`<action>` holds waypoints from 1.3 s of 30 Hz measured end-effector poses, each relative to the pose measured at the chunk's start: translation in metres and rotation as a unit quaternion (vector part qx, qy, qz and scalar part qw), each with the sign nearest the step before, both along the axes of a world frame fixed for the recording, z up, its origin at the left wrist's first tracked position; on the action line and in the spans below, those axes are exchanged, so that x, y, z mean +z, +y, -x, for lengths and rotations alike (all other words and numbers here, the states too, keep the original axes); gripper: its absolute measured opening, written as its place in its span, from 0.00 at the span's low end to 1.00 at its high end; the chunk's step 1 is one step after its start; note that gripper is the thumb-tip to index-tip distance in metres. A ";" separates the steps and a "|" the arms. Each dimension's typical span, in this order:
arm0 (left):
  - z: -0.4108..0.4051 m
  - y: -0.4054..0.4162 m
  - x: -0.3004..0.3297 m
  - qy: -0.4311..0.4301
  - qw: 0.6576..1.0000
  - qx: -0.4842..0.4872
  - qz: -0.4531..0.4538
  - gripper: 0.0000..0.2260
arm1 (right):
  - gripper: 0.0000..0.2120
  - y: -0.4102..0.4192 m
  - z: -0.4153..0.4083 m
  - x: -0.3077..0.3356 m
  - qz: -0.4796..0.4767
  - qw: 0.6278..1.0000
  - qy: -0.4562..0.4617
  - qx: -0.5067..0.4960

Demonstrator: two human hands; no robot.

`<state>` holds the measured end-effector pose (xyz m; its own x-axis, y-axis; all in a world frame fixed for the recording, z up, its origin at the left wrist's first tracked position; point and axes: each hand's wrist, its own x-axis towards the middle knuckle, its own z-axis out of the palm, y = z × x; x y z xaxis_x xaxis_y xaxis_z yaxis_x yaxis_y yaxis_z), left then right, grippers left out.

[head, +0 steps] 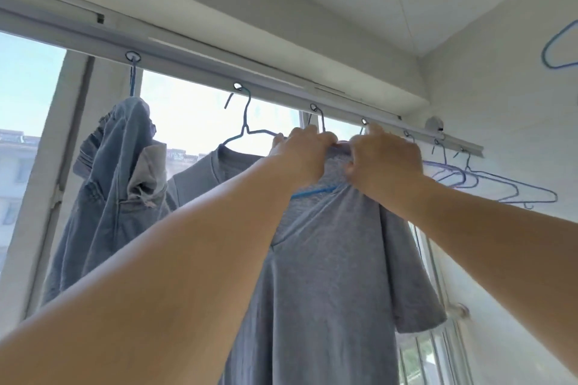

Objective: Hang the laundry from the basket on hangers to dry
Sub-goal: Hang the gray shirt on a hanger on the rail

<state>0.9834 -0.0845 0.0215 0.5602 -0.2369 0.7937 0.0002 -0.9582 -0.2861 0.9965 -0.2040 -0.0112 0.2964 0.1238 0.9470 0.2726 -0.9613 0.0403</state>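
Note:
A grey T-shirt (331, 275) hangs in front of me on a blue wire hanger (312, 192) under the drying rail (275, 89). My left hand (301, 155) and my right hand (386, 162) both grip the shirt's collar at the top, close together just below the rail's rings. The hanger's hook is mostly hidden behind my hands. To the left, a second grey shirt (200, 175) hangs on another blue hanger (247, 126). Further left hangs a pair of blue jeans (106, 191).
Several empty blue hangers (488, 181) hang at the rail's right end. Another blue hanger (560, 50) hangs on the white wall at the right. Behind the rail is a bright window (28, 87). The basket is out of view.

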 end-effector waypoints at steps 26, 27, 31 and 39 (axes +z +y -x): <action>-0.015 0.010 -0.021 -0.156 0.962 -0.213 0.066 0.24 | 0.24 -0.005 -0.032 -0.059 -0.103 0.885 0.275 0.360; -0.015 0.010 -0.027 -0.192 0.948 -0.234 0.101 0.26 | 0.25 0.000 -0.034 -0.061 -0.111 0.875 0.286 0.375; -0.010 0.010 -0.064 -0.285 0.887 -0.249 0.265 0.23 | 0.20 0.021 -0.036 -0.072 -0.115 0.865 0.301 0.385; -0.014 0.047 -0.155 -0.096 0.878 -0.204 0.423 0.22 | 0.20 0.052 -0.041 -0.116 -0.050 0.861 0.379 0.335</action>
<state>0.9975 -0.0379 -0.1334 0.4032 0.3322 0.8527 -0.4226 -0.7589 0.4955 1.0376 -0.1520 -0.1267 0.7274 0.4365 0.5295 0.6795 -0.5657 -0.4671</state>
